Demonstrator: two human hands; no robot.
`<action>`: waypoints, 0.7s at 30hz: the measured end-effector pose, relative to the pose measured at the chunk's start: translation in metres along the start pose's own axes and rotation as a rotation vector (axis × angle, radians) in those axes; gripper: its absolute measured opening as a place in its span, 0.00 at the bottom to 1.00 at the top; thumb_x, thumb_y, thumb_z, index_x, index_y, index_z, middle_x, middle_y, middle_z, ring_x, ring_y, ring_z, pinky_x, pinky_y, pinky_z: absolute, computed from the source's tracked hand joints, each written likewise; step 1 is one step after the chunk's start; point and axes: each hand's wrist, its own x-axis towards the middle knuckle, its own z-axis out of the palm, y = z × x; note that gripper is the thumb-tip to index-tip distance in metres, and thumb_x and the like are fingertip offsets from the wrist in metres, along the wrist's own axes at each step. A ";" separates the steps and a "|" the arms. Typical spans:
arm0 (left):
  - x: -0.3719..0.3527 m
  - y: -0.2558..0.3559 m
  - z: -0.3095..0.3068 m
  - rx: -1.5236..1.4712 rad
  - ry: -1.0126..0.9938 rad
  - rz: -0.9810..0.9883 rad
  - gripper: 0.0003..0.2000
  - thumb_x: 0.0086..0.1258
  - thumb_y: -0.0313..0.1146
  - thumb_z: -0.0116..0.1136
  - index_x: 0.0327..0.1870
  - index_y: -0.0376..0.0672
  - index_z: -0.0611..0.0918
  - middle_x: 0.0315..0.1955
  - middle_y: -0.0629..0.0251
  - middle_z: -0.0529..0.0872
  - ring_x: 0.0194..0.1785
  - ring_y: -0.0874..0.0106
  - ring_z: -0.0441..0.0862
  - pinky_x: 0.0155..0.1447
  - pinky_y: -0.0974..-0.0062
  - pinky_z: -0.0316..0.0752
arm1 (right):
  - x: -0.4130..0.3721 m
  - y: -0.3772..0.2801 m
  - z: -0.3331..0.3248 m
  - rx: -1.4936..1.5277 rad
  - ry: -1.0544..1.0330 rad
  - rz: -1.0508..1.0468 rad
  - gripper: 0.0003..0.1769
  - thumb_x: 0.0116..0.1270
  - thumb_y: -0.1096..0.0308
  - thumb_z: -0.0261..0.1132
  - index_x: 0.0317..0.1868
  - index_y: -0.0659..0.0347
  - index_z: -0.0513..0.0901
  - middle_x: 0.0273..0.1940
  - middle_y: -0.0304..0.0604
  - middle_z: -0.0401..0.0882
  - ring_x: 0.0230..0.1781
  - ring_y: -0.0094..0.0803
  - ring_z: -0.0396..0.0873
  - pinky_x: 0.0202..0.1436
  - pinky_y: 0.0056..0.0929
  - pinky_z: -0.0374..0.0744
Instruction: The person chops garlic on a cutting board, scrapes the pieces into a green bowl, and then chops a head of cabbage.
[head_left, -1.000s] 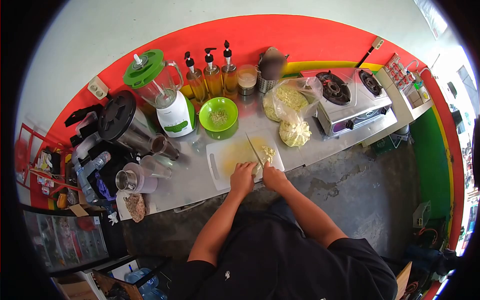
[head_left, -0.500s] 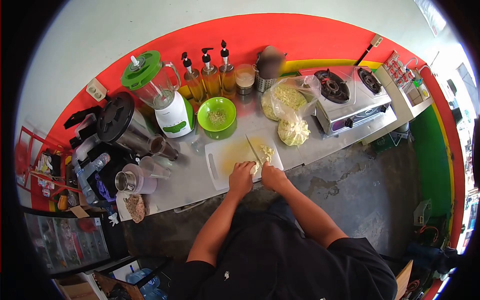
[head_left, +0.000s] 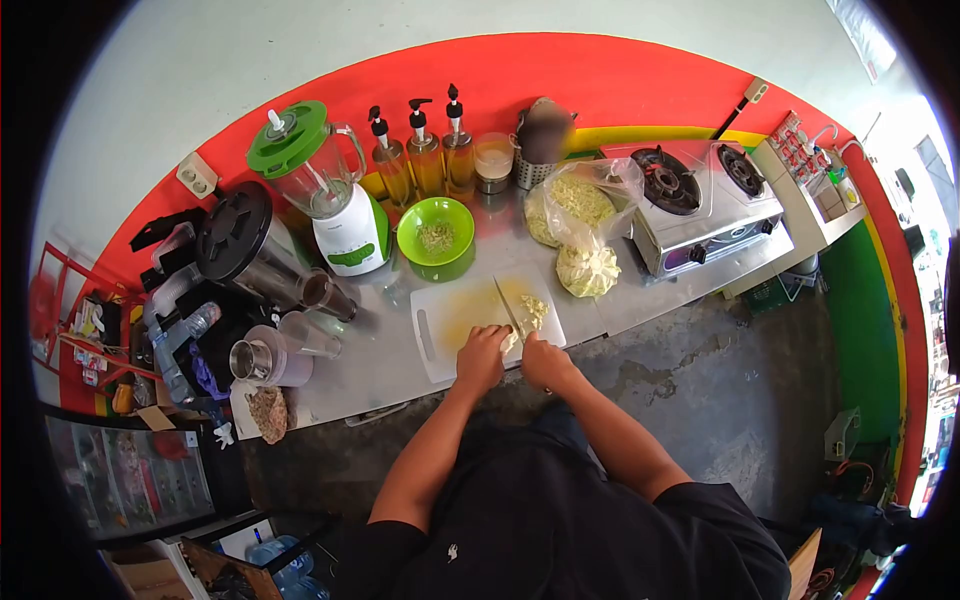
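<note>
On the steel counter lies a white cutting board [head_left: 440,310] with a yellowish stain. My right hand [head_left: 546,362] is wrapped round the handle of a knife [head_left: 506,304], whose blade points away from me over the board. My left hand [head_left: 482,358] rests on the board's near part, its fingers closed on a pale vegetable piece [head_left: 510,342] beside the blade. Chopped pale pieces [head_left: 534,310] lie in a small heap right of the knife. Behind the board stands a green bowl [head_left: 436,262] with chopped bits inside.
A cabbage [head_left: 588,270] and a plastic bag of shredded cabbage [head_left: 570,205] sit right of the bowl. Farther right is a two-burner stove [head_left: 700,240]. A blender [head_left: 350,235], pump bottles [head_left: 425,165], cups and a dark jug [head_left: 235,240] stand at the back and left.
The view has shifted very slightly. Both hands stay at the board, and the knife and vegetable piece have hardly moved.
</note>
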 end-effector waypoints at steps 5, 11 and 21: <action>0.002 -0.008 0.013 0.006 0.050 0.012 0.26 0.61 0.23 0.67 0.62 0.49 0.83 0.56 0.66 0.84 0.62 0.59 0.78 0.60 0.60 0.79 | -0.001 -0.005 0.026 0.102 0.041 0.057 0.16 0.69 0.72 0.58 0.52 0.71 0.66 0.43 0.70 0.85 0.46 0.64 0.87 0.51 0.55 0.85; 0.001 -0.012 0.014 -0.004 0.039 0.020 0.26 0.60 0.20 0.63 0.62 0.51 0.82 0.52 0.67 0.82 0.61 0.61 0.78 0.56 0.61 0.82 | 0.011 0.003 0.021 0.073 0.050 0.018 0.16 0.69 0.71 0.58 0.53 0.69 0.66 0.42 0.69 0.86 0.47 0.63 0.87 0.51 0.55 0.85; -0.008 -0.005 0.004 -0.047 0.040 -0.075 0.21 0.62 0.25 0.67 0.59 0.50 0.83 0.54 0.66 0.82 0.62 0.59 0.77 0.61 0.61 0.79 | -0.029 -0.009 -0.009 0.055 -0.137 0.128 0.19 0.69 0.69 0.60 0.56 0.70 0.69 0.51 0.71 0.84 0.55 0.63 0.85 0.61 0.53 0.81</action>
